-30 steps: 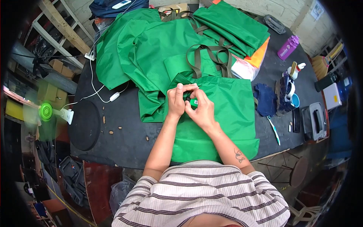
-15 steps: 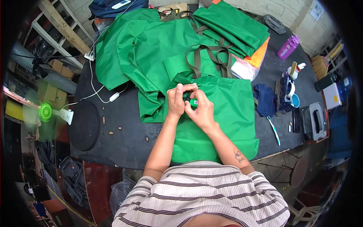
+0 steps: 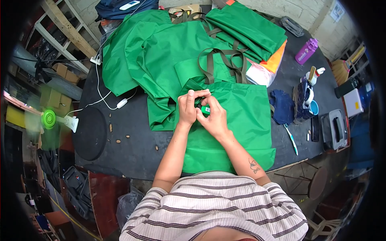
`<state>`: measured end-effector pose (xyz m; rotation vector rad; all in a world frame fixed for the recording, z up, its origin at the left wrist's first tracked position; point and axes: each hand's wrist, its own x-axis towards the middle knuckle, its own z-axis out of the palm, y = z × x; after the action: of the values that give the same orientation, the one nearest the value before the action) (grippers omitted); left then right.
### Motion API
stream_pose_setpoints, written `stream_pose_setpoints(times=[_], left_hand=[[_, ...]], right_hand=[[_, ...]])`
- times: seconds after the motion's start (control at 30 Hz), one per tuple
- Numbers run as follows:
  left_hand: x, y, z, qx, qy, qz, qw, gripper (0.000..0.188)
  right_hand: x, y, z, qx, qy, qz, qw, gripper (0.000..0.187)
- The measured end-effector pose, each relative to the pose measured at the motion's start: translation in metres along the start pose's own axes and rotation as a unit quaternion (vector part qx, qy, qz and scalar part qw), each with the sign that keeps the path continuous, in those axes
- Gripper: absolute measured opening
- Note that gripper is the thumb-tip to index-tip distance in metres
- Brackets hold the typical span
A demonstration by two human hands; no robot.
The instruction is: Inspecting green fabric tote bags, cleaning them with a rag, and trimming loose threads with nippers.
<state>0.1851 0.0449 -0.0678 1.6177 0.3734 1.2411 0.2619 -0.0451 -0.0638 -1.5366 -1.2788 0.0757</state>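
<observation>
Left hand [image 3: 187, 110]: centre of the frame, over the green tote bag; thumb upright, forefinger stretched toward the right hand, the other fingers largely hidden.

Right hand [image 3: 215, 118]: centre, beside the left; forefinger and thumb curved, forefinger tip close to the left fingertips. Whether either hand pinches anything cannot be told.

Small black-and-green object [image 3: 206, 109] with a pale patch: centre, in the gap framed by the hands; partly hidden, exact kind unclear.

Green tote bag [image 3: 249, 112]: centre, lying flat on the black tabletop [image 3: 136, 148], its near edge by the wearer's striped shirt [image 3: 217, 201].

Dark olive handles [image 3: 209, 66]: upper centre, looped above the bag's top edge.

Heap of green bags [image 3: 161, 48]: upper left of centre, rumpled.

Folded green fabric [image 3: 249, 30]: upper right of centre, stacked over an orange piece [image 3: 275, 55].

Purple bottle [image 3: 306, 51]: upper right, upright.

Navy cloth [image 3: 282, 106]: right of centre, crumpled.

Toothbrush [image 3: 291, 139], white and teal: right, below the cloth.

Flat black disc [image 3: 89, 134]: left.

White inline switch [image 3: 122, 103] on a cord: left of centre.
</observation>
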Motion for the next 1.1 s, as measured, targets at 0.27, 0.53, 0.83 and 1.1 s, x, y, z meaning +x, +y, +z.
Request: stream_pose_setpoints(times=[0.27,0.53,0.83,1.1], left_hand=[[-0.001,0.003,0.004,-0.083,0.141,-0.083,0.983,0.042],[-0.005,0.003,0.009,-0.058,0.155,-0.184,0.969,0.047],[-0.011,0.001,0.004,-0.041,0.124,-0.183,0.974,0.046],[0.004,0.045,-0.015,0.188,0.066,0.025,0.98,0.073]], right_hand=[[0.02,0.001,-0.016,0.031,0.034,0.091,0.995,0.028],[0.046,0.008,-0.007,-0.096,-0.036,0.002,0.995,0.03],[0.059,0.011,-0.002,-0.099,-0.063,-0.018,0.993,0.03],[0.048,-0.003,-0.079,-0.042,-0.005,0.016,0.999,0.037]])
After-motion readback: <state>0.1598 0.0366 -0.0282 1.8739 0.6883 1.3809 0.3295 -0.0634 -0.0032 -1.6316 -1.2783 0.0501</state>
